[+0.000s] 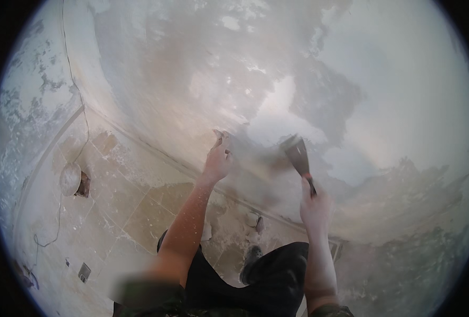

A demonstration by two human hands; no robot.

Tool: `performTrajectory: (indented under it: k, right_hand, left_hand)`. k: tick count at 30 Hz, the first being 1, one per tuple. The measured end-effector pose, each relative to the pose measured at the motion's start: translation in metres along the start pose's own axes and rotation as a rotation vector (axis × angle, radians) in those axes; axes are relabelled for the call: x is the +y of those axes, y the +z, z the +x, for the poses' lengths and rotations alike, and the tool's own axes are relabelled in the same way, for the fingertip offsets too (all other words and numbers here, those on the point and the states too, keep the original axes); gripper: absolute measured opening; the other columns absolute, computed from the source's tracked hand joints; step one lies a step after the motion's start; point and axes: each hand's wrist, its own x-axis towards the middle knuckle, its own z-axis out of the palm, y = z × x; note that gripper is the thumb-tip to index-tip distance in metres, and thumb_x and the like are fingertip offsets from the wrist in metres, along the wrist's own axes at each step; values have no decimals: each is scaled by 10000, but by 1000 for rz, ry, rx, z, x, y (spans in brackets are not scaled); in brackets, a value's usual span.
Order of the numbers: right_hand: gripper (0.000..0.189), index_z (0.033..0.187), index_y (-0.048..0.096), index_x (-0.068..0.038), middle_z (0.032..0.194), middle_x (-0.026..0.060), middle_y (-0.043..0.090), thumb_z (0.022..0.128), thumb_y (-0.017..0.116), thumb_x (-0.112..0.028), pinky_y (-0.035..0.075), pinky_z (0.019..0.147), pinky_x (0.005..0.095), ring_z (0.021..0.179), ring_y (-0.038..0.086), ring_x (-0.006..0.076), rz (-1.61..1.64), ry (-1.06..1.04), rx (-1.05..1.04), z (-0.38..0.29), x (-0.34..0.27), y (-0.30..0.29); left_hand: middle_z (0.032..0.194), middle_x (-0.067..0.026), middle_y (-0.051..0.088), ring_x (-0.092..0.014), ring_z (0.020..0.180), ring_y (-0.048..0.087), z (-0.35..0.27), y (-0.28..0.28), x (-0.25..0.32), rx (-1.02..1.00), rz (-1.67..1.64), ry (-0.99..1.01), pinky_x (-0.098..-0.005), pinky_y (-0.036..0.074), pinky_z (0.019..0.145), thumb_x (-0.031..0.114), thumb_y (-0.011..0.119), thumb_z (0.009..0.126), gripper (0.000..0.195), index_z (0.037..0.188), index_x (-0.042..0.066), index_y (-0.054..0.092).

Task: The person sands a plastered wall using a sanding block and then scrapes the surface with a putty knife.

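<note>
My right hand (316, 212) grips the dark handle of a putty knife (297, 155), which has a red band where the handle meets the blade. The blade points up and away from me, its tip blurred, in front of a patchy plastered wall (218, 83). Whether the blade touches the wall I cannot tell. My left hand (218, 160) is raised close to the wall, left of the knife, with its fingers partly curled. A small dark spot shows at its fingers; whether it holds anything is unclear. White specks dot my left forearm.
Dusty floor tiles (149, 210) meet the wall's foot. Left on the floor are a round pale object (70, 179) with a cord, and a brown block-like piece (84, 185) beside it. Small rubble (259, 224) lies near my shoe (252, 259). A floor drain (84, 272) is at lower left.
</note>
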Motion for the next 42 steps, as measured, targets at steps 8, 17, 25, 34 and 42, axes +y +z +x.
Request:
performTrajectory:
  k: [8,17,25,34,42]
  right_hand:
    - [321,1046,765,-86,752,240,674,1008,594,-355,509,656,516,741,666,455,-71,-68,-72,14,-14,-4]
    - [350,1008,764,-53,792,242,689,991,615,-369,524,674,517,758,687,436,-167,-122,-93,25,-14,-13]
    - [294,998,764,-62,746,224,666,958,680,-341,504,651,471,747,681,412,-204,-133,19,44,-13,-15]
    - [399,1162,711,-49,919,226,725,1031,520,-374,553,776,502,903,717,372,-163,-384,-131,74,-43,24]
    - [281,1036,755,-35,807,236,687,966,652,-286,514,701,502,810,681,418,-262,-107,-137,42,-52,-17]
  left_hand:
    - [1605,-371,187,-322,977,729,-5,-4,-7,8,3,40,-368,556,922,-49,601,864,822,1600,43,246]
    - [1602,-373,192,-339,1008,723,0,-2,-3,-3,-24,47,-363,565,906,-41,572,882,774,1588,32,262]
    - [1591,-388,197,-381,1068,704,5,12,-4,-45,-42,110,-362,579,880,-38,573,884,768,1583,18,262]
    - [1584,-396,184,-436,1165,645,3,14,0,-46,-140,127,-363,592,859,-102,564,867,760,1570,7,297]
    - [1585,-381,207,-422,1240,600,0,-27,-13,-144,-98,94,-373,591,866,-107,541,870,754,1573,24,302]
